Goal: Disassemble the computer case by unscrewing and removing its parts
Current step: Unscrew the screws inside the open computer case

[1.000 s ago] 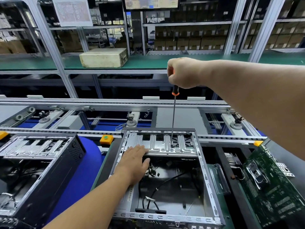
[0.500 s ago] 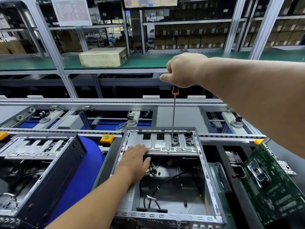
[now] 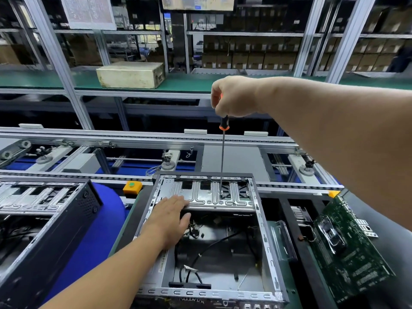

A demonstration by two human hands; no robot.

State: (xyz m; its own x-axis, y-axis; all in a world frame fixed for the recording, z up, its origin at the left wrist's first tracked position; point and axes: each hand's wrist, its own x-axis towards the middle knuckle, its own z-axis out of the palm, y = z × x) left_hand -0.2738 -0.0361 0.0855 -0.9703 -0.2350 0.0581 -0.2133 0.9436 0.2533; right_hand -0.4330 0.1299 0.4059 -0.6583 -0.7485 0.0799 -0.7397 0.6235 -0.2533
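While my right hand [image 3: 234, 95] curls tight around the handle of a long screwdriver [image 3: 223, 152], its tip sits straight below that grip on a screw [image 3: 220, 192] in the ribbed metal bracket [image 3: 209, 194] at the far end of the open computer case [image 3: 265, 241]. My left hand [image 3: 170, 218] lies flat with straight fingers on the bracket's near edge, below and to the left of the grip, steadying it. I judge the job well along: the side panel is off, the case floor shows only loose cables [image 3: 211, 246], and a green circuit board [image 3: 347, 253] lies out to the right. The bracket and its remaining screws look to be what's left.
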